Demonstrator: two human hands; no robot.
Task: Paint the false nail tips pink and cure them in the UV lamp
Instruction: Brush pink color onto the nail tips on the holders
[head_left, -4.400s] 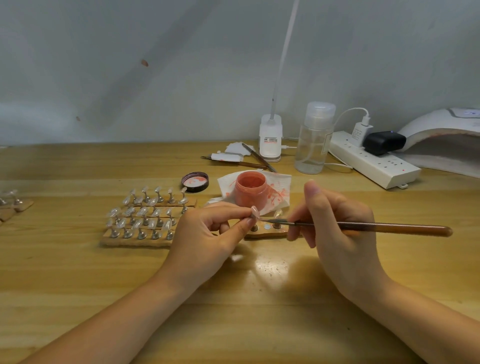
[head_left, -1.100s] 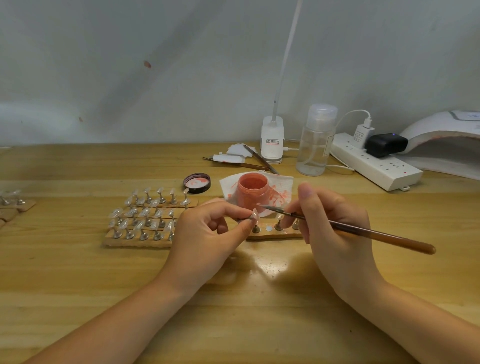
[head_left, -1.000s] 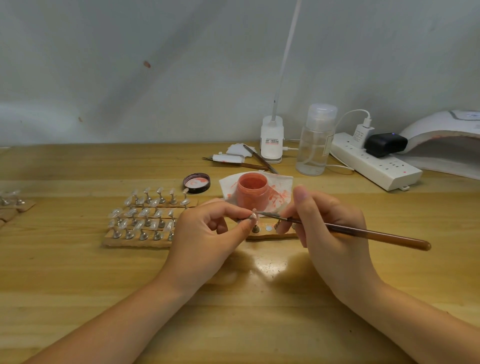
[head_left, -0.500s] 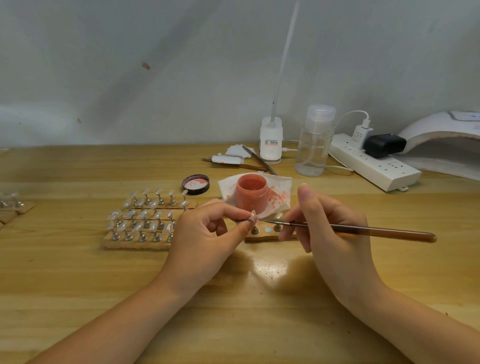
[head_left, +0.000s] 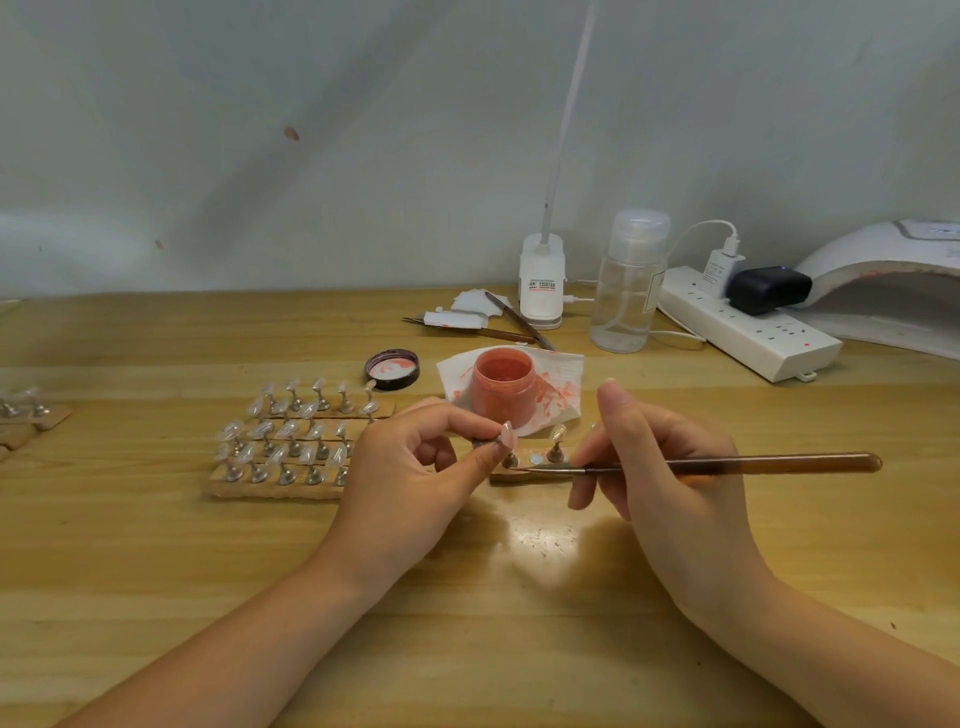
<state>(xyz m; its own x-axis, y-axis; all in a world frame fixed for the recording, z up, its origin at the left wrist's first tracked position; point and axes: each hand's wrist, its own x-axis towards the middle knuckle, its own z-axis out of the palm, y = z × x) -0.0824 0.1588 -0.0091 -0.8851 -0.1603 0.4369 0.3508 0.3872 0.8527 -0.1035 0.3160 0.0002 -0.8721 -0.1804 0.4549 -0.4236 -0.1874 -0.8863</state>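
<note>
My left hand (head_left: 410, 473) pinches a small metal stand with a false nail tip (head_left: 506, 435) on it, held just above the table. My right hand (head_left: 660, 467) grips a brown-handled brush (head_left: 727, 464); its tip points left and sits just below the nail tip. Behind the hands stands an open jar of pink paint (head_left: 503, 388) on a stained tissue (head_left: 558, 384). A short wooden strip (head_left: 535, 470) with a few nail stands lies between my hands. The white UV lamp (head_left: 893, 280) sits at the far right.
A wooden rack of several clear nail tips (head_left: 291, 441) lies left of my left hand. The jar's lid (head_left: 392, 369), a clear pump bottle (head_left: 628, 286), a white power strip (head_left: 748, 327), a desk lamp base (head_left: 542, 283) and spare brushes (head_left: 498, 327) stand toward the back. More stands (head_left: 26, 410) sit at the left edge.
The brush swung up toward the jar and came back to the nail tip; now its tip has dropped slightly below the tip. My left hand keeps holding the stand in place.
</note>
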